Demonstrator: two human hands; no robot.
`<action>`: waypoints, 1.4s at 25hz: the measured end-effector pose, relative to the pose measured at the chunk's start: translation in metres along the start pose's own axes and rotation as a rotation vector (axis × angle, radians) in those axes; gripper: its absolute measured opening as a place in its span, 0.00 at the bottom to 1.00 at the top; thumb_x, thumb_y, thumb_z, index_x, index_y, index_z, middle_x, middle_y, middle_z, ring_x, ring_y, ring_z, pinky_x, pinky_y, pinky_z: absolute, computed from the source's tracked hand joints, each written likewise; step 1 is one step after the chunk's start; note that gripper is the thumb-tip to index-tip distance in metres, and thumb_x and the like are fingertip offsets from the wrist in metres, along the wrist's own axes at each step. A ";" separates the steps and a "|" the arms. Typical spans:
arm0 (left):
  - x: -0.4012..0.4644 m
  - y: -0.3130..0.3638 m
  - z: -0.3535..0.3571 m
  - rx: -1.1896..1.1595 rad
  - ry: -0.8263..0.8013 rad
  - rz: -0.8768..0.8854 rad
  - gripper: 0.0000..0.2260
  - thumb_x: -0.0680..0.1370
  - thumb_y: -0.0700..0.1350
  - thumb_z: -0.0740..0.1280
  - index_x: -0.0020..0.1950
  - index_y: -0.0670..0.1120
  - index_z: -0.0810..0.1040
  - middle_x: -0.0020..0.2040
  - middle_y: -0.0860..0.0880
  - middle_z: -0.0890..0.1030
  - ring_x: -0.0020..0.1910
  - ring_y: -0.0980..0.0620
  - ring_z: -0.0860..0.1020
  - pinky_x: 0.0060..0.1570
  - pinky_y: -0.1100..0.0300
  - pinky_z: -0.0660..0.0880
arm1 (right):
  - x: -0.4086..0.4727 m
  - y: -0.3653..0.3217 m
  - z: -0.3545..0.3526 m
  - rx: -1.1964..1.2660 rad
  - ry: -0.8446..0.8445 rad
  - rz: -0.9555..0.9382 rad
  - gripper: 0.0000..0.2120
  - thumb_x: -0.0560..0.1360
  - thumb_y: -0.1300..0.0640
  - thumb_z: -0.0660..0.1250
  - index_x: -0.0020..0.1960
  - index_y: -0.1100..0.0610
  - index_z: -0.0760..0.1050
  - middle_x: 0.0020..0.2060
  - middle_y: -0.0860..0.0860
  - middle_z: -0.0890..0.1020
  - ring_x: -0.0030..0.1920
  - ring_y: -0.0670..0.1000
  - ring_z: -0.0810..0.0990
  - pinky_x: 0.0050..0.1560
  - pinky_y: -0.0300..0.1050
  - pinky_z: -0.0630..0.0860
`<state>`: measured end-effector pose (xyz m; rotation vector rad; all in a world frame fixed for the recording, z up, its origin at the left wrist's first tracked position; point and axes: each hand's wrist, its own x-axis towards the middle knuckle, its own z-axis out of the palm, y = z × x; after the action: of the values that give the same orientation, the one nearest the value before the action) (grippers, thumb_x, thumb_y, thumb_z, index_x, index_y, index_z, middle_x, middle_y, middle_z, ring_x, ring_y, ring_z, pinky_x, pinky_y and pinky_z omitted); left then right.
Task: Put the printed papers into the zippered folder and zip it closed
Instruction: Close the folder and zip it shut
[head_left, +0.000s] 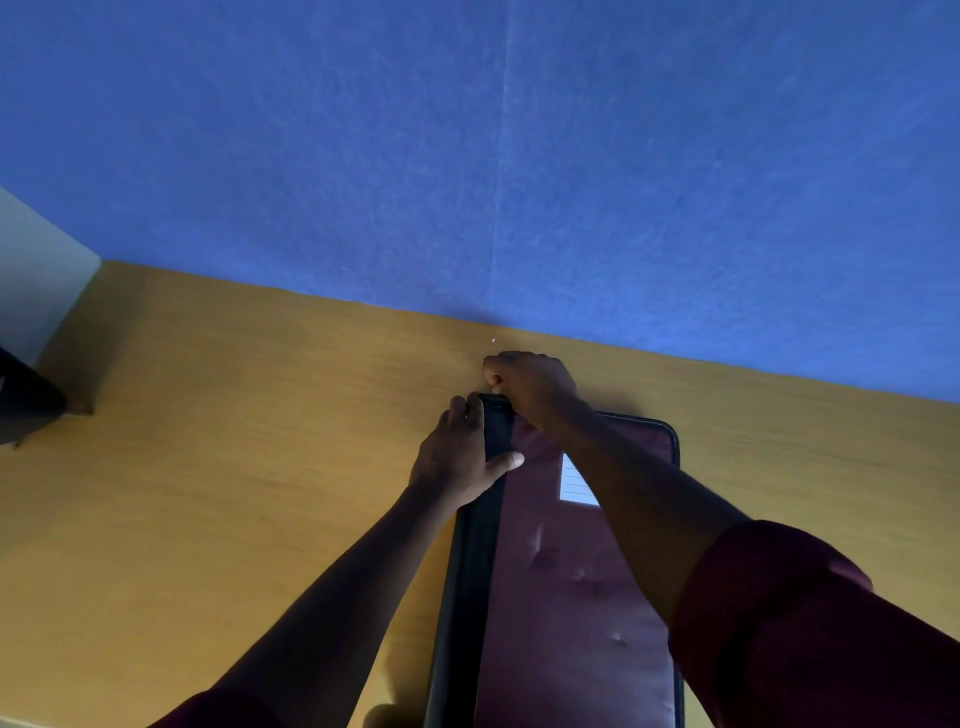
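A maroon zippered folder (566, 587) with a black spine and black edging lies flat and closed on the wooden desk (234, 467), running away from me. A small white lined label (574, 480) shows on its cover. My left hand (460, 457) grips the black spine at the far left corner, thumb lying across it. My right hand (530, 387) is curled into a fist at that same far corner, pinching something small that looks like the zipper pull; the pull itself is hidden. No loose papers are visible.
A blue felt wall (519, 156) rises behind the desk. A dark object (26, 400) sits at the far left edge, next to a pale wall panel (36, 270).
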<state>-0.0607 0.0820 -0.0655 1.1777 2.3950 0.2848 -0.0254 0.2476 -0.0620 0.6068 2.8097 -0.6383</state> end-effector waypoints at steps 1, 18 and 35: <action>0.000 0.001 0.001 0.002 0.008 0.009 0.45 0.75 0.67 0.65 0.79 0.40 0.52 0.70 0.44 0.64 0.66 0.46 0.70 0.55 0.54 0.75 | 0.001 0.000 0.001 0.077 0.014 0.056 0.04 0.73 0.52 0.60 0.41 0.50 0.72 0.35 0.44 0.76 0.34 0.44 0.75 0.30 0.40 0.64; -0.060 0.038 0.042 0.037 0.163 -0.046 0.33 0.83 0.54 0.56 0.81 0.43 0.45 0.81 0.42 0.43 0.79 0.42 0.50 0.74 0.50 0.61 | -0.139 0.043 0.037 -0.128 0.311 0.281 0.25 0.77 0.54 0.66 0.72 0.58 0.68 0.72 0.55 0.71 0.73 0.58 0.66 0.72 0.57 0.62; -0.147 0.046 0.050 -0.074 -0.022 -0.340 0.46 0.75 0.65 0.66 0.81 0.54 0.40 0.72 0.41 0.59 0.67 0.39 0.65 0.58 0.44 0.75 | -0.272 0.019 0.079 0.363 0.328 0.800 0.31 0.77 0.48 0.65 0.74 0.55 0.57 0.65 0.60 0.68 0.63 0.66 0.69 0.59 0.63 0.73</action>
<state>0.0738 -0.0068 -0.0476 0.7196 2.4895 0.2450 0.2343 0.1329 -0.0644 1.9040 2.3660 -0.9142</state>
